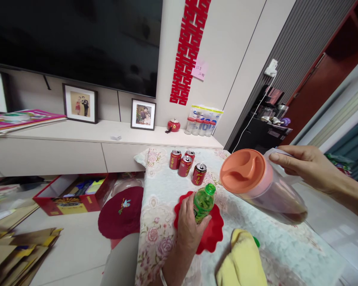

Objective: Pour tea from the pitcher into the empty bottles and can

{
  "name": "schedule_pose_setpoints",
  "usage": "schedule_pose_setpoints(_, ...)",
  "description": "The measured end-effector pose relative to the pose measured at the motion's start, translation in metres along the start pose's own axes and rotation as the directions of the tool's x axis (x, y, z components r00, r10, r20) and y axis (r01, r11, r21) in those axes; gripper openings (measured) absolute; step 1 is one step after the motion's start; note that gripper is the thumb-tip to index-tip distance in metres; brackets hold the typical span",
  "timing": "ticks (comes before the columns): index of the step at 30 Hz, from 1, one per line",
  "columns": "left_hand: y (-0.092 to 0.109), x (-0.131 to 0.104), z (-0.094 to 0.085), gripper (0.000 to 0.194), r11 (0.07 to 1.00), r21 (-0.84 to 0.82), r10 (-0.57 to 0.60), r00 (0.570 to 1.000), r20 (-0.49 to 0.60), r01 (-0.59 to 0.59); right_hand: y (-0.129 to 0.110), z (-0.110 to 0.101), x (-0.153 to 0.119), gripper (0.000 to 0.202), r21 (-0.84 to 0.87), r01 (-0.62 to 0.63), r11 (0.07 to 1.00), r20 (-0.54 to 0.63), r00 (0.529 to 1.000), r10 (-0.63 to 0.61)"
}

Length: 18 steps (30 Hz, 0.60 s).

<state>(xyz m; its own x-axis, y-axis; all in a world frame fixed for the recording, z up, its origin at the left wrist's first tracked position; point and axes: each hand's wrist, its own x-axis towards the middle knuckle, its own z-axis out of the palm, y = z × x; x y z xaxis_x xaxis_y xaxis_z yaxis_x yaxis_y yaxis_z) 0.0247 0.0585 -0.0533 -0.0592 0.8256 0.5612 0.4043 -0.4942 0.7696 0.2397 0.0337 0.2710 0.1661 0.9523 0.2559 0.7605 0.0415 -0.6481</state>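
My left hand (188, 222) is wrapped round a green plastic bottle (203, 200) with no cap on its mouth. The bottle is over a red scalloped plate (213, 234) on the flowered tablecloth (155, 214). At the right, my right hand (301, 161) grips the handle of a clear pitcher (274, 198) with an orange lid (243, 171). Brown liquid lies in the tilted pitcher, whose lid end points left, above and right of the bottle mouth. No stream of liquid shows between them. Beside the plate is a yellow cloth (243, 262), with a small green object (256, 241) partly behind it.
Several red cans (185, 166) stand behind the plate. Beyond the table, a white cabinet (107, 133) holds framed photos (143, 114), a red pot (173, 125) and jars (198, 126). A maroon-covered stool (122, 214) and red box (74, 196) are at the left.
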Motion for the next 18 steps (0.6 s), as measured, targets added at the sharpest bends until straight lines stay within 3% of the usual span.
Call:
schedule_pose_setpoints(7, 0.002, 0.001, -0.001, 0.070, 1.000, 0.006, 0.004, 1.000, -0.013, -0.004, 0.006, -0.003, 0.000, 0.060, -0.023, 0.024, 0.999, 0.022, 0.999, -0.023)
schedule_pose_setpoints(18, -0.001, -0.001, 0.001, 0.069, 1.000, -0.002, 0.000, 1.000, -0.006, 0.000, -0.006, 0.000, 0.001, 0.063, -0.012, 0.011, 1.000, -0.007, 1.000, -0.011)
